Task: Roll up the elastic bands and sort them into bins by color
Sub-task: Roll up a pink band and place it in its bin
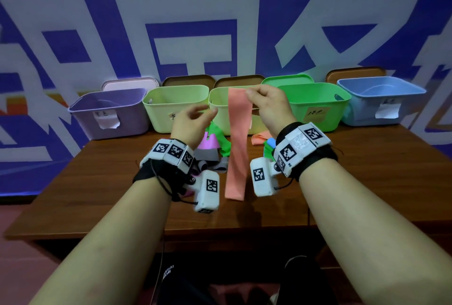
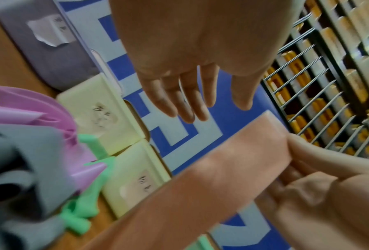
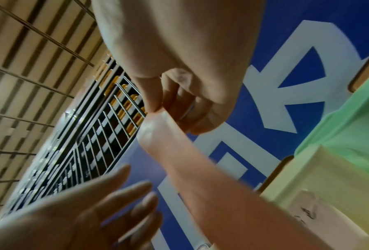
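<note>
One flat, smooth salmon band (image 1: 237, 148) hangs straight over the wooden table (image 1: 342, 182), pinched at its top by the right hand (image 1: 267, 106); the left hand (image 1: 193, 121) is beside it, fingers loose, holding nothing. Beyond stand five plastic bins (image 1: 315, 106).

Five bins (image 1: 176, 109) in a row along far edge of surface (image 1: 367, 182), lids (image 1: 188, 80) leaning behind them. Band pile (image 1: 215, 143) just near of middle bins. One band (image 1: 238, 143) hangs above surface, centre.
</note>
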Action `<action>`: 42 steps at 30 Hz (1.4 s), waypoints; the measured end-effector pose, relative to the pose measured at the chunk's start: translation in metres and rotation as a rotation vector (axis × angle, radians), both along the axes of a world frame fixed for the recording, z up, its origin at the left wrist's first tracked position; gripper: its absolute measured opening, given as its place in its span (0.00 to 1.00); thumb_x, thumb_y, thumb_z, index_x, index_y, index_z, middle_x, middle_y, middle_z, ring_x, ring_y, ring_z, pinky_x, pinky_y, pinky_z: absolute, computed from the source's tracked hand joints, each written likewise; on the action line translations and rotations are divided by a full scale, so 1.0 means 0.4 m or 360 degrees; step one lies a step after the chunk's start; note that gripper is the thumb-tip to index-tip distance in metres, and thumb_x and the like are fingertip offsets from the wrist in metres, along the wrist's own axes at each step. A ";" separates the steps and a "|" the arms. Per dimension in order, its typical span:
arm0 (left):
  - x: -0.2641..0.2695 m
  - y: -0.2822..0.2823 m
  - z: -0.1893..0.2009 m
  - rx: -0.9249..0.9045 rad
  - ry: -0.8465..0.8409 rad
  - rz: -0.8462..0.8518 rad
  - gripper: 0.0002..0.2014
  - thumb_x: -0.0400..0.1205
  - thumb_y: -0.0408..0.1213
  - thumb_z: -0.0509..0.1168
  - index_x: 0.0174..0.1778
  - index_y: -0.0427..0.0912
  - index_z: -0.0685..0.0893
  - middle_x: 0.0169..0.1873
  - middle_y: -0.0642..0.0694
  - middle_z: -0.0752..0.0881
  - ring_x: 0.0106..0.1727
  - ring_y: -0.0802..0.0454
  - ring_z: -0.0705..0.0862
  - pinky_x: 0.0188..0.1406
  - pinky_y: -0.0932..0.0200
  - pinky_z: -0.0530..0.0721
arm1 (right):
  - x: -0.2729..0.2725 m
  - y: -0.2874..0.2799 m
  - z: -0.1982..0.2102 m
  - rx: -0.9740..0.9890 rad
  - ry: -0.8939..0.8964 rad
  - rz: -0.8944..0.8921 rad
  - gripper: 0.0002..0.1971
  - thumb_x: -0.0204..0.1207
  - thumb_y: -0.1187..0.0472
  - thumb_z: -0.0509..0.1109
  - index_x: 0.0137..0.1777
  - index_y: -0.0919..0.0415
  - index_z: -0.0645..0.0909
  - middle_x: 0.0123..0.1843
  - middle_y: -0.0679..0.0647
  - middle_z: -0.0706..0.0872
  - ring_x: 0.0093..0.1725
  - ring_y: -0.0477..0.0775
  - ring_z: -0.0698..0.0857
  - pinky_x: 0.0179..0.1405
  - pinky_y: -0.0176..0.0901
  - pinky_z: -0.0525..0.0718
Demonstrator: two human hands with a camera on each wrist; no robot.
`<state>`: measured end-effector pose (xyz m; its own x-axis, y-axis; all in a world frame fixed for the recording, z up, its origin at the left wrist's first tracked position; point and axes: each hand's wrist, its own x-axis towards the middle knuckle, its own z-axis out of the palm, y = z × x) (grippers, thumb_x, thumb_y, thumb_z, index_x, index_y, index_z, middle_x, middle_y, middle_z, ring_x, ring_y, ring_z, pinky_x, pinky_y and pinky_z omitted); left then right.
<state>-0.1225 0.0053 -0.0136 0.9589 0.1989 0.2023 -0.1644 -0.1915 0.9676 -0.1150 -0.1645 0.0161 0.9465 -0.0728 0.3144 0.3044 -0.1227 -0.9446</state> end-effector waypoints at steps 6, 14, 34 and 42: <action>-0.068 -0.050 0.173 -0.0128 -0.0237 -0.0401 0.07 0.81 0.34 0.68 0.54 0.45 0.83 0.47 0.44 0.86 0.47 0.52 0.85 0.50 0.54 0.85 | -0.072 0.015 0.093 -0.0065 -0.0187 0.0216 0.09 0.79 0.64 0.68 0.40 0.55 0.86 0.37 0.50 0.88 0.39 0.48 0.86 0.46 0.45 0.85; -0.135 -0.069 0.256 -0.0028 -0.0451 -0.0394 0.06 0.77 0.31 0.72 0.36 0.44 0.87 0.32 0.48 0.89 0.35 0.53 0.87 0.36 0.58 0.84 | -0.161 -0.003 0.175 -0.0041 -0.0296 0.0159 0.08 0.79 0.64 0.68 0.39 0.58 0.86 0.37 0.56 0.88 0.38 0.54 0.87 0.45 0.49 0.87; -0.206 -0.094 0.258 0.0113 -0.0364 -0.0349 0.05 0.79 0.35 0.71 0.38 0.41 0.86 0.35 0.44 0.87 0.36 0.54 0.86 0.39 0.61 0.86 | -0.229 -0.016 0.155 0.0064 -0.0223 0.0027 0.11 0.79 0.63 0.69 0.36 0.65 0.85 0.36 0.63 0.87 0.37 0.59 0.86 0.49 0.61 0.88; -0.208 -0.101 0.258 0.0088 -0.0327 -0.0322 0.08 0.81 0.36 0.69 0.37 0.37 0.86 0.37 0.38 0.87 0.38 0.48 0.84 0.47 0.51 0.86 | -0.235 -0.021 0.151 0.0027 -0.0234 0.0081 0.09 0.78 0.61 0.71 0.39 0.64 0.86 0.41 0.67 0.87 0.39 0.58 0.85 0.48 0.57 0.87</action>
